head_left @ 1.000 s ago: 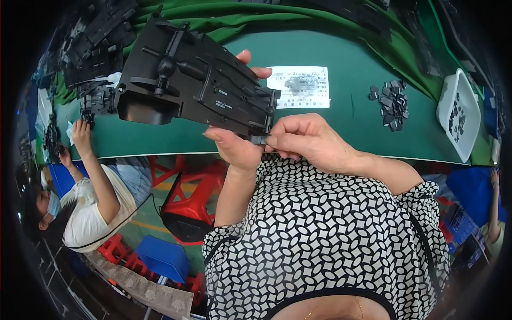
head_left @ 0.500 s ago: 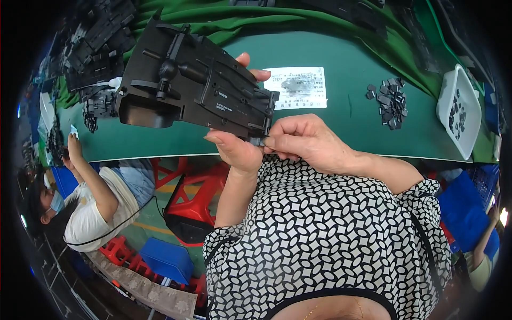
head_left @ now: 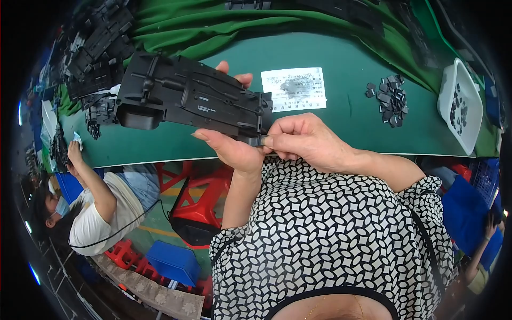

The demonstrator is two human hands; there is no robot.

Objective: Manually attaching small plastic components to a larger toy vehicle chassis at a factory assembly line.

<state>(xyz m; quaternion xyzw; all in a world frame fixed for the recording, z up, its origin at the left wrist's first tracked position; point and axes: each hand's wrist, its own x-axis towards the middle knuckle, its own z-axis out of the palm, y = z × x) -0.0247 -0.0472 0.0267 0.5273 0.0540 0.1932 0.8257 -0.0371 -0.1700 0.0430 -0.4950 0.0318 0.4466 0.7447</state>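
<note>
A long black moulded plastic chassis, seemingly a toy vehicle's underbody, is held above the green table. My left hand grips it from below, the thumb on the near side and fingertips showing past the far edge. At its right-hand end, my right hand pinches a small dark flat piece between thumb and forefinger, against the near corner. Those fingers partly cover the piece, so I cannot tell whether it is seated. Beyond my hands a printed paper slip lies on the tabletop.
Small black pieces lie heaped to the right, beside a white tray holding more. Black plastic parts are piled at the far left. Green cloth lies rumpled along the back. A masked co-worker sits at the left.
The chassis has tipped lower at its left end and lies more level, my left hand turning with it. My right hand keeps its pinch at the same corner.
</note>
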